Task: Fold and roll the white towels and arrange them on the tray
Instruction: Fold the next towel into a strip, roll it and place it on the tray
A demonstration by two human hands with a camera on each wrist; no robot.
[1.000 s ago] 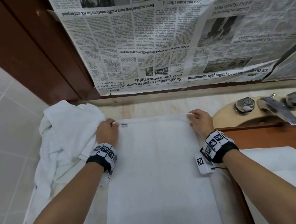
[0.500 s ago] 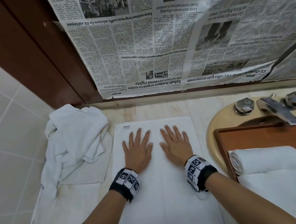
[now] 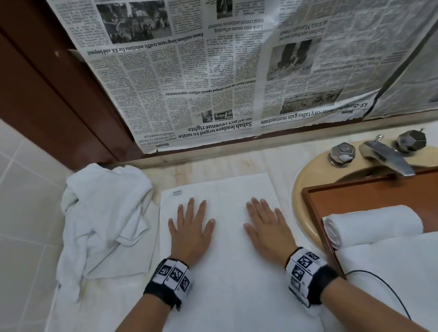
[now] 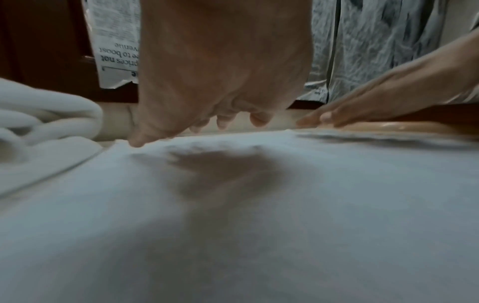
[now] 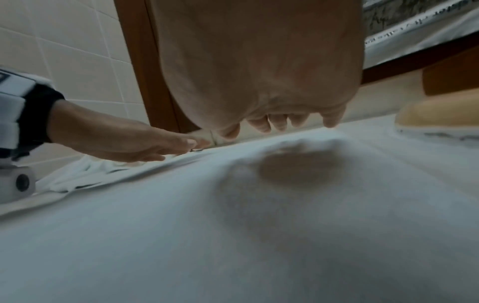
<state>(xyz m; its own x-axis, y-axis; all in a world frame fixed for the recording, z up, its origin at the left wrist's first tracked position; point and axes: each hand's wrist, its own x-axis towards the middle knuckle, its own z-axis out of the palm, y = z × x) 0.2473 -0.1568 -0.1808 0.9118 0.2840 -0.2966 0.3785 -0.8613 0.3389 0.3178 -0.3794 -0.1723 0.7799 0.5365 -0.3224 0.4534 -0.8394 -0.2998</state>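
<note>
A white towel (image 3: 231, 279) lies spread flat on the counter, running from near the back wall toward me. My left hand (image 3: 190, 225) presses on its left half with straight, spread fingers. My right hand (image 3: 266, 224) lies flat on its right half the same way. Both palms hover low over the cloth in the wrist views, left hand (image 4: 207, 114) and right hand (image 5: 272, 121). To the right, a brown wooden tray (image 3: 366, 196) sits over the basin with one rolled white towel (image 3: 373, 223) on it. A crumpled heap of white towels (image 3: 104, 217) lies at the left.
A beige basin rim (image 3: 302, 186) and chrome tap (image 3: 384, 154) with two knobs are at the back right. Newspaper (image 3: 233, 63) covers the wall behind the counter. Tiled wall stands at the left. More white cloth (image 3: 409, 282) lies at the lower right, crossed by a thin black cable.
One second ago both hands pinched the towel's far corners. They let go, laid flat near the towel's middle, and have since slid apart toward its left and right sides.
</note>
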